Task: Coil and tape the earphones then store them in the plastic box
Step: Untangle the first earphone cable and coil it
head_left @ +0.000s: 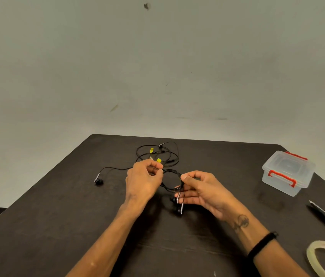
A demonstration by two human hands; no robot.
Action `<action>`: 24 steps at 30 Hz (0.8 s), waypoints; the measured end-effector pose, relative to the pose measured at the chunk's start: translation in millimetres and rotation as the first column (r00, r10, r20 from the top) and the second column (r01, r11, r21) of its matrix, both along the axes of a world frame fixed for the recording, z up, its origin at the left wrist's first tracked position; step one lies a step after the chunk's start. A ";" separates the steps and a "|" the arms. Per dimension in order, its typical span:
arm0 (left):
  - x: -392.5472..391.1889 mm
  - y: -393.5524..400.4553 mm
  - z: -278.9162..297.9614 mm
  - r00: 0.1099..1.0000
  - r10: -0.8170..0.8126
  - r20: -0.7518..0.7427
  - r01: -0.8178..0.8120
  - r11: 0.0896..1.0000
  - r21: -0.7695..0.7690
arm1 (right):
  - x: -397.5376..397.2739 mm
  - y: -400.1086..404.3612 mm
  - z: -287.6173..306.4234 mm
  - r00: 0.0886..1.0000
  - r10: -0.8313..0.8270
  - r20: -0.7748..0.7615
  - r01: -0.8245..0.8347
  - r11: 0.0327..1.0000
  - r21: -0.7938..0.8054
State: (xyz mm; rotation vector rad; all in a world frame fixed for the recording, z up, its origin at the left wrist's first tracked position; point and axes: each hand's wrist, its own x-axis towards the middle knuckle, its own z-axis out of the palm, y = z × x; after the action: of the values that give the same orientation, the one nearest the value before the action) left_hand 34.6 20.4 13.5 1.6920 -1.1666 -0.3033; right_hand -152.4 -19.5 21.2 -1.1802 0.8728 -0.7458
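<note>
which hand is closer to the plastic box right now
Right. The right hand pinches the coiled earphone cable at table centre, with the plastic box off to its right. The left hand grips the coil's other side, farther from the box.

The counter (58, 226) is dark brown, almost black. The earphones (172, 181) have a black cable and silver stems, and the loose cables (157, 154) near the far edge carry small yellow tags. The plastic box (288, 172) is clear with red latches. The tape roll (321, 256) is pale, whitish. The wristband (262, 245) is black, and the wall (157, 66) is grey-green.
</note>
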 end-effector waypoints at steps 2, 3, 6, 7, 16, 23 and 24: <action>0.0 -0.1 -1.6 1.000 -0.009 -0.003 0.009 1.000 0.029 | -1.0 -0.8 -1.8 0.999 0.006 -0.036 -0.006 1.000 0.015; -0.5 -0.4 -2.7 1.000 -0.020 -0.005 0.020 0.999 0.046 | -0.8 -1.1 -2.7 0.999 0.004 -0.044 -0.003 1.000 0.017; -0.1 -1.3 -6.4 0.998 -0.051 -0.028 0.053 0.995 0.079 | -0.7 -2.7 -4.4 0.998 -0.020 -0.056 0.020 1.000 0.005; 0.4 -1.6 -7.4 0.998 -0.055 -0.033 0.058 0.995 0.082 | -0.9 -3.3 -4.8 0.997 -0.032 -0.067 0.031 0.999 -0.008; -2.5 -1.2 -8.3 0.986 -0.111 0.123 0.094 0.986 0.141 | -9.1 -11.2 -6.5 0.845 -0.270 -0.461 0.067 0.910 -0.409; -1.8 1.5 -7.1 0.982 -0.060 0.176 0.041 0.993 0.111 | -13.2 -9.9 -3.7 0.731 -0.365 -0.576 -0.015 0.836 -0.548; -1.2 1.6 -6.4 0.982 -0.042 0.185 0.024 0.995 0.098 | -13.3 -10.2 -3.1 0.738 -0.365 -0.568 -0.007 0.837 -0.547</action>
State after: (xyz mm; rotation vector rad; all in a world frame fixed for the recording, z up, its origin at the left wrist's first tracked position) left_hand 33.4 22.1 7.1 1.8167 -1.3377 -0.2272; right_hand -165.8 -29.7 18.1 -1.9336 1.4555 -0.7592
